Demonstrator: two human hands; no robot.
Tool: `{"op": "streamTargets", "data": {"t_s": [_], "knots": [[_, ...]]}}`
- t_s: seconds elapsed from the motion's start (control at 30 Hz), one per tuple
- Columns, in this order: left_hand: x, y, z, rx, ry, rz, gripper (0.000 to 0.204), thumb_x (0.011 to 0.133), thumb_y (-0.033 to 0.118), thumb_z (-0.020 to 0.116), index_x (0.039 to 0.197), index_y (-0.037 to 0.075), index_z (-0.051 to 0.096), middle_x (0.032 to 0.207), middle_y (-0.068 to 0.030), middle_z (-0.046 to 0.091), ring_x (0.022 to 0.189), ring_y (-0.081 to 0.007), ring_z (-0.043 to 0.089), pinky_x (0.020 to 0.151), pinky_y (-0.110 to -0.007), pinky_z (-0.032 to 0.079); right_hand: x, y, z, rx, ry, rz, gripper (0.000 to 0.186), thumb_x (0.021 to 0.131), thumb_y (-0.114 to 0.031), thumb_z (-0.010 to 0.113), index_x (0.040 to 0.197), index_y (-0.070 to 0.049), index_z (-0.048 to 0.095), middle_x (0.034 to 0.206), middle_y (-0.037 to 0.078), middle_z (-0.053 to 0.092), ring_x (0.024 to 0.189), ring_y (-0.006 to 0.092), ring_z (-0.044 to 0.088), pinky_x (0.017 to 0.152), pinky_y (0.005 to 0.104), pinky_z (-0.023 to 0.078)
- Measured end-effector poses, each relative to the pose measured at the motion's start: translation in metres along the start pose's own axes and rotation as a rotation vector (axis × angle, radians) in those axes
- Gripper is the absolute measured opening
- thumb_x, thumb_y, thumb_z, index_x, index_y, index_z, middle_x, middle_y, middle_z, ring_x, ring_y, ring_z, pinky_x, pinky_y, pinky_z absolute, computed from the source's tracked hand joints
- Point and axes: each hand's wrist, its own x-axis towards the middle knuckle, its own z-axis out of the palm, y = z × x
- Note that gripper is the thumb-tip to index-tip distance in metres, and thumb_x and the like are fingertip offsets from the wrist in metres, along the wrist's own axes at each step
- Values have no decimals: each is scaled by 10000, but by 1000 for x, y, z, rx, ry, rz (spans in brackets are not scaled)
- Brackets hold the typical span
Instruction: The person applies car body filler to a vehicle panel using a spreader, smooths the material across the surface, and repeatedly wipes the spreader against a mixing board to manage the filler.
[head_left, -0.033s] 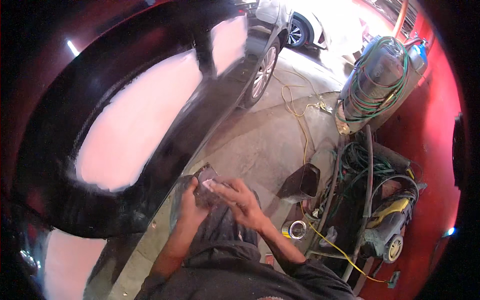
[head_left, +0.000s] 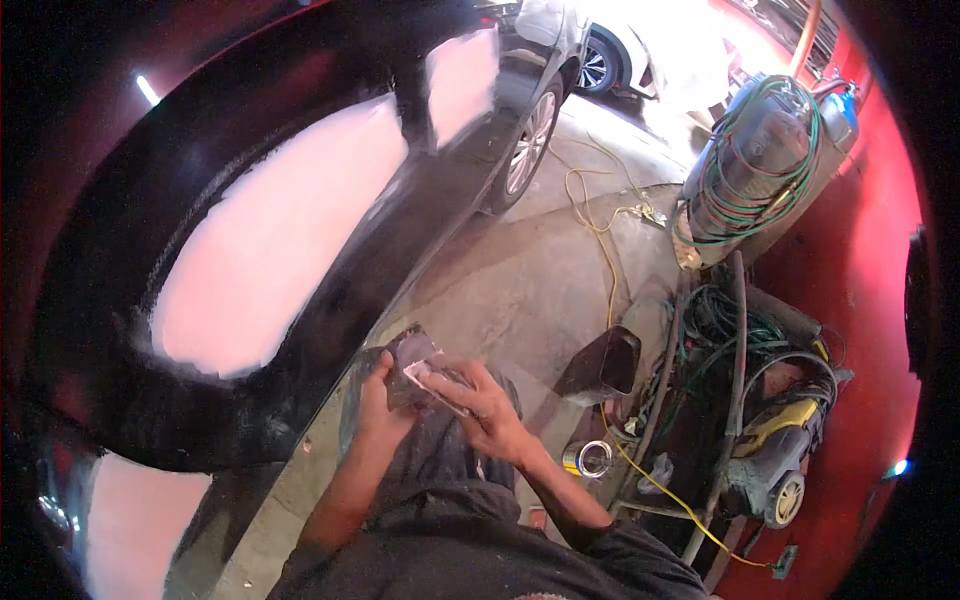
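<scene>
In front of my lap, my left hand [head_left: 384, 405] grips a dark flat plate [head_left: 411, 343] with a greyish smear on its top. My right hand [head_left: 482, 408] is closed on a thin flat spreader [head_left: 436, 386] with a pale edge, slanted over the plate's near side. The fingers of my right hand partly hide the spreader. Left of my hands stands a dark car body panel [head_left: 345, 270] that bears a large pale pink filler patch [head_left: 270, 255]. A smaller pink patch [head_left: 462, 85] lies farther along the car, and another [head_left: 145, 525] is at the lower left.
An open can [head_left: 594, 459] stands on the floor to my right, near a dark open container [head_left: 603, 362]. Beyond it are a metal-framed rack, a yellow-and-grey machine [head_left: 780, 460] and a tank [head_left: 760, 150] wound with green hose. A yellow cord [head_left: 607, 265] runs over the floor.
My right hand has drawn slightly back toward me and turned, so more of the spreader's length and pale edge shows. The plate's smeared top is more exposed; my left hand stays almost in place.
</scene>
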Motion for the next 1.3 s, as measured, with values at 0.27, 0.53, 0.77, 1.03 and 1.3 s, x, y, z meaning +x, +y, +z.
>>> {"op": "streamTargets", "data": {"t_s": [0.27,0.53,0.77,1.03,1.3], "knots": [[-16,-3,-5,-34,-228,-160,434,1056,373,515,1311,36,614,1185,-151,715,1020,-284,719,867,-434,612,-20,-3,-28,-415,-150,12,705,768,-2,640,1421,-269,618,1404,167,551,1307,394,526,1089,457,454],[-47,19,37,101,-150,68,465,1054,358,545,1407,56,558,1333,-117,648,1198,-266,645,1012,-472,535,-37,34,-47,-424,179,242,536,845,64,600,1323,-168,674,1253,150,648,1120,352,645,971,388,522],[-57,33,50,525,-63,272,523,1009,347,620,1425,38,550,1336,-115,636,1217,-260,630,1023,-444,526,-51,60,-20,105,421,349,382,967,82,531,1320,-18,639,1258,126,694,1206,211,629,1050,343,464],[-69,26,50,798,-90,291,441,1036,416,613,1262,42,670,1129,-5,678,980,-135,617,890,-358,513,-62,75,-18,20,451,477,313,1031,-97,563,1318,5,636,1211,129,708,1134,217,646,991,390,511],[-73,3,42,1733,-436,1142,756,920,171,702,1588,300,373,1550,-169,373,1308,-376,545,1016,-437,539,-56,77,21,1159,554,971,391,989,-202,593,1342,-36,572,1273,107,647,1112,260,654,916,394,557]]}}
